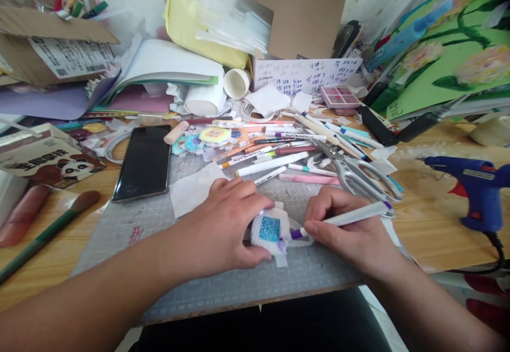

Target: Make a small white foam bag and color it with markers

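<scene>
My left hand [223, 227] presses down on a small white craft piece [271, 231] with a blue square on it, fingers closed round its left side. The piece lies on the grey cutting mat [159, 219]. My right hand [350, 229] grips a white marker [350, 216] with a purple tip, and the tip touches the right edge of the piece. Both hands rest near the mat's front edge.
Silver scissors [354, 174] and several loose markers [274, 160] lie just behind my hands. A black phone [143, 163] lies at the left, a blue glue gun [478, 187] at the right. Boxes, paper and a paper cup [237, 82] crowd the back.
</scene>
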`<action>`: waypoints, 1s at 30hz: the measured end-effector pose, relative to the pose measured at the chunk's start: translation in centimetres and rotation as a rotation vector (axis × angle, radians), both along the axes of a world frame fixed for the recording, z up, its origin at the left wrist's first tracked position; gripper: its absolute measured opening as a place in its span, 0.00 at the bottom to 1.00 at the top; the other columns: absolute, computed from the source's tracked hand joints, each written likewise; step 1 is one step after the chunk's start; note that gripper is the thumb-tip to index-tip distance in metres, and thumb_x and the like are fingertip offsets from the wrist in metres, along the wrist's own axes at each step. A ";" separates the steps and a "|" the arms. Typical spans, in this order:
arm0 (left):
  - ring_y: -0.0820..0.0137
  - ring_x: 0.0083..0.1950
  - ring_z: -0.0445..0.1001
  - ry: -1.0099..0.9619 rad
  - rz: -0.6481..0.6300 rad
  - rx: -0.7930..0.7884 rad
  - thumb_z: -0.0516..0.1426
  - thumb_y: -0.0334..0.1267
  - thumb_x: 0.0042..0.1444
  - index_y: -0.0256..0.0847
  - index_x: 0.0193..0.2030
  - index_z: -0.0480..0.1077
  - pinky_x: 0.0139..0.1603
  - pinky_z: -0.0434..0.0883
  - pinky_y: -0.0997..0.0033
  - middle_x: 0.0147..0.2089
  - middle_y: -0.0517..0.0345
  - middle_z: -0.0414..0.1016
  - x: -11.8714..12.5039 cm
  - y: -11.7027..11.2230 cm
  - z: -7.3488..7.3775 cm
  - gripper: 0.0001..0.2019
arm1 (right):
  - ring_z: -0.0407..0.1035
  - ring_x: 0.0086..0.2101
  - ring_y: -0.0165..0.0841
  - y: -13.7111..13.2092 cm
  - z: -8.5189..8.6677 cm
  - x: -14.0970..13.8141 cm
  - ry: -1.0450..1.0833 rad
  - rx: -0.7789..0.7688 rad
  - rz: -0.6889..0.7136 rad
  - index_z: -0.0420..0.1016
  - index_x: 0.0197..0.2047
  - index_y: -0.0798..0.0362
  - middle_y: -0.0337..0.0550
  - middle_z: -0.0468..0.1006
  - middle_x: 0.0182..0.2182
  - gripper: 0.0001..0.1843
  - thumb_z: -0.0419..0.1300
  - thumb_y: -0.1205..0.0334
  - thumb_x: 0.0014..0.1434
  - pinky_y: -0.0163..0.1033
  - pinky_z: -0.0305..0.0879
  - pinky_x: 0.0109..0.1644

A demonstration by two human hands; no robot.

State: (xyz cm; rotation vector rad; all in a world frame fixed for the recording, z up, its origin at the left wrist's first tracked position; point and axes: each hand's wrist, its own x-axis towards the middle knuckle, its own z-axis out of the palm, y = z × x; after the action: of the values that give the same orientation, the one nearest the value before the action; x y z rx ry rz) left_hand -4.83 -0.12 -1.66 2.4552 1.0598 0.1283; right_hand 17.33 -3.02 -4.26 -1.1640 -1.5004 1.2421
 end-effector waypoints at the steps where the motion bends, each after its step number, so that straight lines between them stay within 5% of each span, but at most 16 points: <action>1: 0.57 0.49 0.66 -0.002 -0.001 -0.001 0.66 0.47 0.43 0.43 0.51 0.70 0.52 0.57 0.53 0.44 0.54 0.69 0.0 0.0 0.0 0.27 | 0.59 0.20 0.26 0.0 -0.1 0.0 0.013 0.008 -0.034 0.67 0.24 0.52 0.34 0.69 0.19 0.11 0.64 0.64 0.53 0.32 0.54 0.23; 7: 0.56 0.48 0.66 0.002 0.000 -0.013 0.66 0.47 0.43 0.42 0.51 0.70 0.51 0.58 0.53 0.43 0.54 0.69 0.0 0.1 0.2 0.27 | 0.59 0.20 0.27 -0.2 -0.3 0.2 0.039 -0.003 -0.010 0.67 0.24 0.52 0.34 0.69 0.19 0.11 0.65 0.63 0.53 0.33 0.53 0.23; 10: 0.56 0.48 0.66 0.001 -0.002 -0.016 0.66 0.47 0.44 0.43 0.51 0.70 0.51 0.58 0.52 0.43 0.54 0.69 0.1 0.1 0.2 0.27 | 0.58 0.21 0.26 -0.2 -0.3 0.3 0.063 0.049 -0.127 0.68 0.25 0.51 0.33 0.68 0.19 0.10 0.64 0.65 0.55 0.33 0.53 0.23; 14: 0.56 0.49 0.66 0.005 0.003 -0.023 0.66 0.46 0.44 0.42 0.52 0.70 0.52 0.58 0.53 0.43 0.54 0.69 0.1 0.1 0.3 0.27 | 0.59 0.21 0.27 0.0 -0.4 0.4 0.060 0.002 -0.052 0.68 0.25 0.52 0.34 0.70 0.20 0.10 0.65 0.64 0.54 0.33 0.53 0.23; 17: 0.55 0.50 0.65 0.018 0.006 -0.038 0.65 0.46 0.44 0.43 0.52 0.70 0.52 0.58 0.52 0.43 0.54 0.69 0.1 0.1 0.4 0.26 | 0.58 0.20 0.26 0.0 -0.4 0.3 0.077 0.022 -0.146 0.68 0.25 0.52 0.33 0.68 0.19 0.10 0.64 0.64 0.54 0.33 0.52 0.23; 21: 0.56 0.49 0.65 0.020 0.006 -0.042 0.65 0.46 0.44 0.43 0.52 0.70 0.52 0.58 0.52 0.43 0.54 0.69 0.1 0.1 0.5 0.27 | 0.59 0.20 0.27 0.0 -0.4 0.3 0.057 -0.024 -0.022 0.67 0.25 0.52 0.34 0.69 0.19 0.11 0.65 0.63 0.53 0.34 0.53 0.23; 30: 0.57 0.48 0.66 0.000 0.002 -0.005 0.65 0.47 0.44 0.44 0.51 0.69 0.51 0.58 0.53 0.43 0.55 0.69 0.1 0.1 0.0 0.26 | 0.58 0.21 0.26 -0.1 -0.3 0.4 0.067 0.018 -0.106 0.67 0.24 0.52 0.33 0.68 0.19 0.11 0.65 0.64 0.54 0.33 0.53 0.23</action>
State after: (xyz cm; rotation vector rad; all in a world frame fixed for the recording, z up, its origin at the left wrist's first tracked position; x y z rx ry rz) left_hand -4.76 -0.01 -1.63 2.4500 1.0609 0.1266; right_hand 17.70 -3.12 -4.53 -1.1639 -1.3802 1.1827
